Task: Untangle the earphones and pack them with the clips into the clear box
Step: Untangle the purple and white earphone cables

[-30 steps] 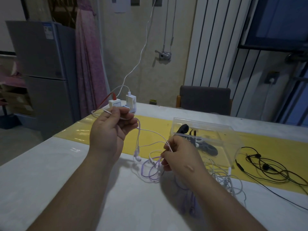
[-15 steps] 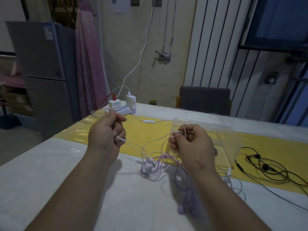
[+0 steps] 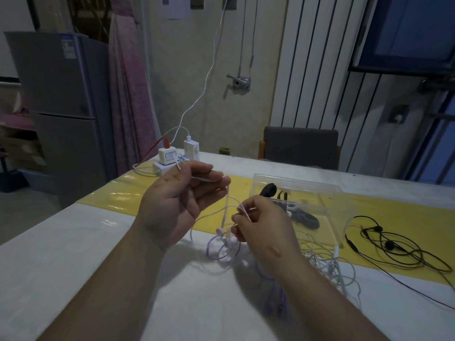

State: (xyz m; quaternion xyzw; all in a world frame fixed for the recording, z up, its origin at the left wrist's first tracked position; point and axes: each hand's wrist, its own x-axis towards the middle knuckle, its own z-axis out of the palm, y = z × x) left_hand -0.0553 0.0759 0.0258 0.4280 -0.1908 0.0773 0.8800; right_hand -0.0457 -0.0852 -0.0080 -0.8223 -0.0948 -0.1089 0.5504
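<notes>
My left hand (image 3: 177, 200) is raised over the table and holds a thin white earphone cord between thumb and fingers. The cord drops to my right hand (image 3: 261, 225), which pinches it just above a tangle of purple earphones (image 3: 222, 247) lying on the white tabletop. A clear box (image 3: 330, 193) stands behind my right hand on the yellow strip, with black clips (image 3: 302, 219) inside. More white earphones (image 3: 330, 264) lie tangled right of my right wrist. Black earphones (image 3: 391, 244) lie further right.
White chargers (image 3: 177, 153) on a power strip sit at the table's far left corner, with cables running up the wall. A grey chair (image 3: 300, 146) stands behind the table. A fridge (image 3: 61, 94) is at the left.
My left hand has risen and turned palm-up with the cord. My right hand has dropped from in front of the box down toward the purple tangle.
</notes>
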